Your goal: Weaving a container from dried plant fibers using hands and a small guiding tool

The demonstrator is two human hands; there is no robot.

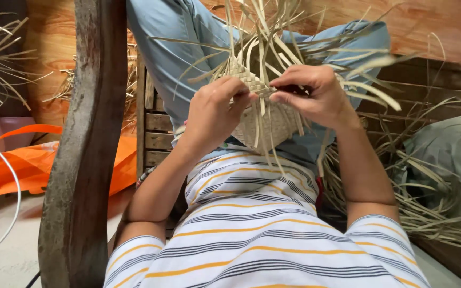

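Up close, the woven piece [265, 114] is a pale, straw-coloured mat of flat dried leaf strips, plaited in a tight checker pattern along its upper edge and hanging as a small panel over the person's lap, above the striped shirt [252, 224]. Many loose strips [273, 32] spring from its top edge, fanning upward and outward in long, thin, curling blades, while a few unwoven ends dangle down over the front of the panel. The left hand [217, 109] is curled against the left side of the woven edge, fingers bent and pressing on the plaiting, thumb pointing toward the other hand. The right hand [313, 93] grips the same edge from the right, its fingers closed in a pinch on a strip just beside the left thumb; the two hands nearly touch. Light blue trousers [172, 48] lie behind the piece. A heap of further dry strips [428, 208] rests at the right, and an orange bag [22, 160] lies on the floor at the left, past a dark wooden post [84, 149].
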